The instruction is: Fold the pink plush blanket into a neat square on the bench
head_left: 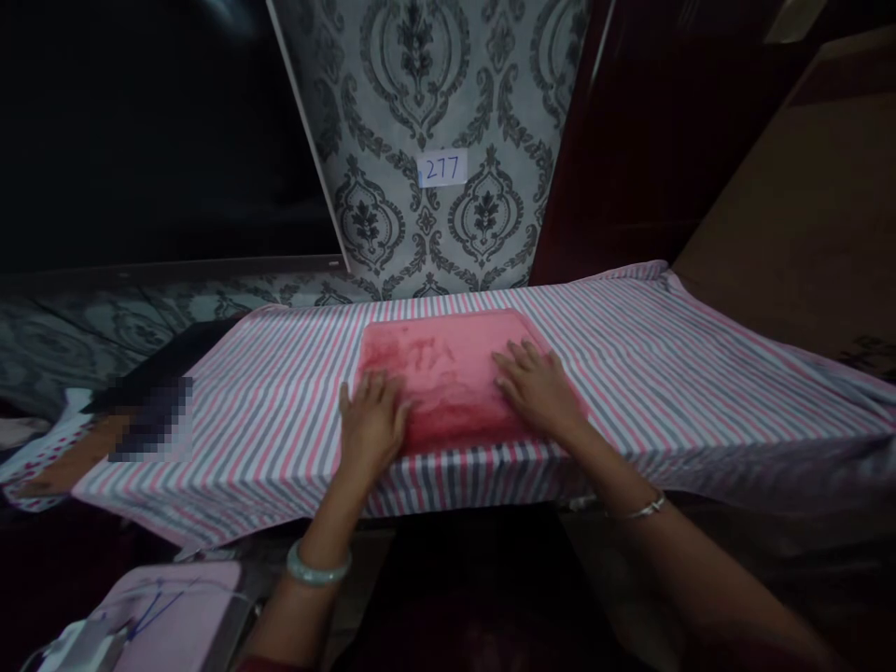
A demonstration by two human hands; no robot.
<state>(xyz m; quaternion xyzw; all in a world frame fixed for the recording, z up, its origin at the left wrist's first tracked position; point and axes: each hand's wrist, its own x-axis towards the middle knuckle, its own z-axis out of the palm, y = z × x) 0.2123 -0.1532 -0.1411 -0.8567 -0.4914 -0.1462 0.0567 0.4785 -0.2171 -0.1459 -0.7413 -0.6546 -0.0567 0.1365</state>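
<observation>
A flat pink rectangle of what looks like plush cloth (pixel 448 373) lies on the striped cover, its nap marked with darker smudges and finger-like traces. On its near left edge rests my left hand (pixel 371 425), palm down with the fingers stretched out. My right hand (pixel 539 387) lies flat on the right edge, fingers spread. Nothing is gripped in either hand. Whether the cloth is folded in layers cannot be made out.
A pink, white and grey striped cloth (pixel 280 411) covers the table. Behind stand a dark screen (pixel 154 131) and patterned wall with a label (pixel 442 168). A cardboard box (pixel 805 224) is at right; a pink stool-like surface (pixel 175 616) sits low left.
</observation>
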